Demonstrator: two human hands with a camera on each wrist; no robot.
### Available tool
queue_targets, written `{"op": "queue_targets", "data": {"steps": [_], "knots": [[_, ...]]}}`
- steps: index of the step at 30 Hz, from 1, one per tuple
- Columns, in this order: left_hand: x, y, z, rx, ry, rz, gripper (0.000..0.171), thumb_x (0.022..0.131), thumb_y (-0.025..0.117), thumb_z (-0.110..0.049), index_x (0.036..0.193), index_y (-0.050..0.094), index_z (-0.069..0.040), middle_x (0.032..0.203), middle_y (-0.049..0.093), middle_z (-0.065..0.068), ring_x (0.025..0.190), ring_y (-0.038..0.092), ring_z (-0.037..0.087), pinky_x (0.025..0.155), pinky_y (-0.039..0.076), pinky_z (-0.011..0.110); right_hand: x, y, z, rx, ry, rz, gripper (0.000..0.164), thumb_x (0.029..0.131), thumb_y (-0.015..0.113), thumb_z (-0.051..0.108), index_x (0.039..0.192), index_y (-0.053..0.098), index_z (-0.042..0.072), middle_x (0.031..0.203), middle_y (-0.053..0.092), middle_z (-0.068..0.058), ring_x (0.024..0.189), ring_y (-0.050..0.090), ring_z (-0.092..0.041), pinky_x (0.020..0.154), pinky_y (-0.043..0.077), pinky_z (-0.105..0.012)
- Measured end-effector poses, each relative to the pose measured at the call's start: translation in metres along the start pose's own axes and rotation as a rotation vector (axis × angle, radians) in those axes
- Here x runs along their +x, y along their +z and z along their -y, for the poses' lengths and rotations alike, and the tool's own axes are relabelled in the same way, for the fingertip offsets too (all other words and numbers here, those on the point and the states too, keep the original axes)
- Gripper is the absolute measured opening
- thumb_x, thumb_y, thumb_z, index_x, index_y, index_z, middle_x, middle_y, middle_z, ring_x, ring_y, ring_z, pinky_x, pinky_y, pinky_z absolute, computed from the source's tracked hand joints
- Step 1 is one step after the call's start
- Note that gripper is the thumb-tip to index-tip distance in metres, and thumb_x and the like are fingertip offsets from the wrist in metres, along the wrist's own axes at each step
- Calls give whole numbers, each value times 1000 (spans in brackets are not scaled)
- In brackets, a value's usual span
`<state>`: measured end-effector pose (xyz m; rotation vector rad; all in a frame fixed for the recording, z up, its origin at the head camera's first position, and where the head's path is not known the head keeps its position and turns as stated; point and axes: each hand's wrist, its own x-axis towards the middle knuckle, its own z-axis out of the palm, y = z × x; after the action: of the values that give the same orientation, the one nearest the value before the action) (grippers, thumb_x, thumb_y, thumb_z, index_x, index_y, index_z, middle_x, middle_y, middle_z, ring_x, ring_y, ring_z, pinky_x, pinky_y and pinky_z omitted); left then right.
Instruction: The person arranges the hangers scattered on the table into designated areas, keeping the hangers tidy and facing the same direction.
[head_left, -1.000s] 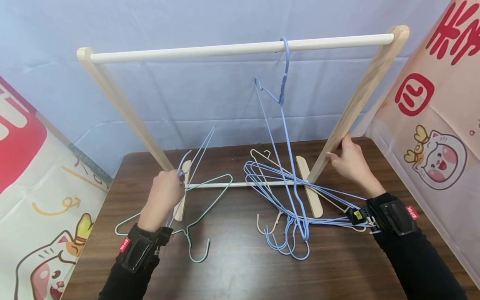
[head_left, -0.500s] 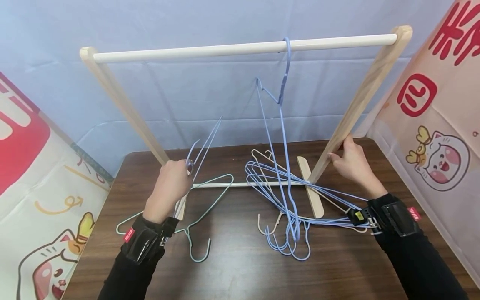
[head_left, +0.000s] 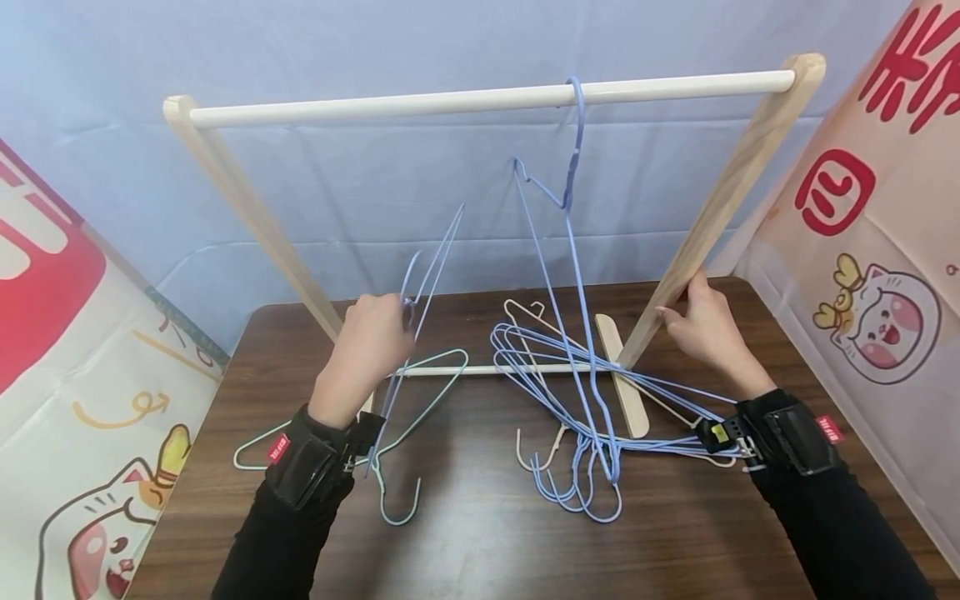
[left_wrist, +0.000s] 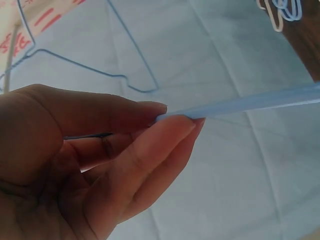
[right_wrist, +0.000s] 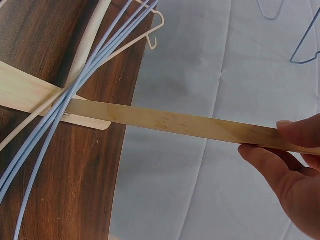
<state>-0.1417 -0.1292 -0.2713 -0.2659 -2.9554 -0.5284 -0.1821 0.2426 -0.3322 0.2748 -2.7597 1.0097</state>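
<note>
My left hand (head_left: 367, 350) pinches a blue wire hanger (left_wrist: 240, 104) between thumb and fingertips, above the table at the left of the rack. The hanger's hook points up and its body is tilted. My right hand (head_left: 705, 333) grips the right wooden upright (head_left: 720, 196) of the clothes rack low down, thumb on one side and fingers on the other. On the rack's white top rail (head_left: 412, 105), right of the middle, hangs another blue hanger (head_left: 579, 125). Its lower end reaches a heap of blue hangers (head_left: 663, 444) on the table, mixed with beige ones.
A green hanger (head_left: 380, 487) lies on the brown table (head_left: 480, 550) below my left hand. The rack's left upright (head_left: 255, 217) and white lower bar (head_left: 465, 370) stand close by. Blue cloth (head_left: 420, 42) hangs behind, and printed panels flank both sides.
My left hand has moved up and to the right, carrying the blue hanger away from the left upright's foot. My right hand keeps its grip on the right upright.
</note>
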Motion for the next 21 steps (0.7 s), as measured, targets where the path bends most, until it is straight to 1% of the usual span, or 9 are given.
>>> {"op": "queue_targets", "data": {"steps": [3,7,9,11,17,21], "knots": [[3,-5,-8,-1,14,-6,23,76,50,3,57,46,-8,55,47,5,53,47,23,49,41,36,0,0,0,2,2,2,46,88,55,0,124,29,-12,92,48,-29,79,50,-40,60,34,-42],[7,-12,-20,-2,26,8,15,75,51,5,65,51,-6,58,49,5,56,48,23,51,41,35,0,0,0,3,5,5,44,88,54,0,122,30,-12,91,48,-28,78,49,-39,60,34,-41],[9,-15,-27,1,29,13,12,75,51,5,68,52,-4,59,51,6,58,50,24,52,41,36,0,-1,0,1,5,4,45,88,54,0,123,29,-12,91,48,-28,79,49,-39,60,34,-41],[10,-18,-34,14,37,3,10,74,51,5,69,53,-4,60,53,7,60,52,25,54,42,38,0,-1,-1,0,3,1,47,88,55,0,124,28,-12,91,48,-28,79,50,-39,60,34,-41],[14,-25,-49,30,75,-19,10,73,50,6,68,52,-3,59,52,7,58,51,24,54,42,39,0,0,-1,0,3,-3,46,88,55,0,124,29,-12,92,49,-29,79,50,-39,59,35,-40],[17,-30,-57,34,96,-34,11,71,50,5,65,53,-3,58,52,7,58,52,26,54,43,40,0,0,-1,1,2,-7,45,87,55,0,122,30,-12,92,49,-29,80,50,-40,60,35,-42]]}}
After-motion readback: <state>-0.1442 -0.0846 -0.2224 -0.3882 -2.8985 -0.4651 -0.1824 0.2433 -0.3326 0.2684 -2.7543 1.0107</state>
